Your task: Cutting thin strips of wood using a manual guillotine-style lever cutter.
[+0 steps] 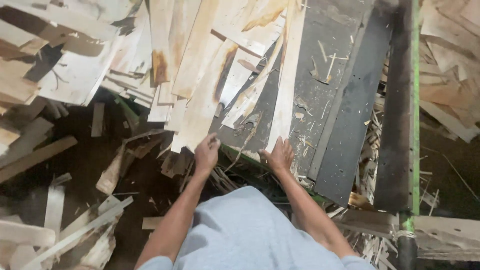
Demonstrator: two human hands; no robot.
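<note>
Pale veneer strips (200, 75) heaped on dark bench (350, 125), left hand (206, 154) gripping one, right hand (280, 156) flat, released.

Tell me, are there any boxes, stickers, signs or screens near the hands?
None that I can see: no box, sticker, sign or screen.
Only pale thin wood strips piled on a dark work surface.
The left hand grips the end of one strip; the right hand rests on the end of a narrow strip.
</note>
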